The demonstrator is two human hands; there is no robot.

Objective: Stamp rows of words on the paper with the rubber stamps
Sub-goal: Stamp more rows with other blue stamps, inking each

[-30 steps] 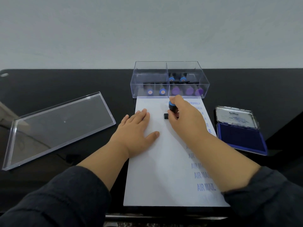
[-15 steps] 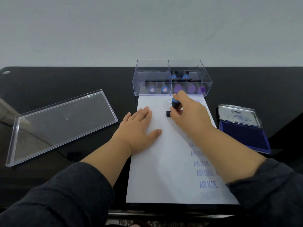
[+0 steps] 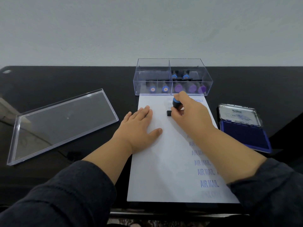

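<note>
Your right hand (image 3: 191, 115) is gripping a stamp (image 3: 175, 106) with its base down on the paper (image 3: 164, 169), near the sheet's far edge. Your left hand (image 3: 139, 130) lies flat, fingers straight, on the paper's left edge. Blue AIR MAIL prints (image 3: 207, 177) run toward the sheet's near right corner. The ink pad (image 3: 244, 136) sits open by the paper's right edge.

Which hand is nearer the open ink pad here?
Right. The right hand grips a stamp on the paper, just left of the ink pad; the left hand lies flat farther left.
</note>
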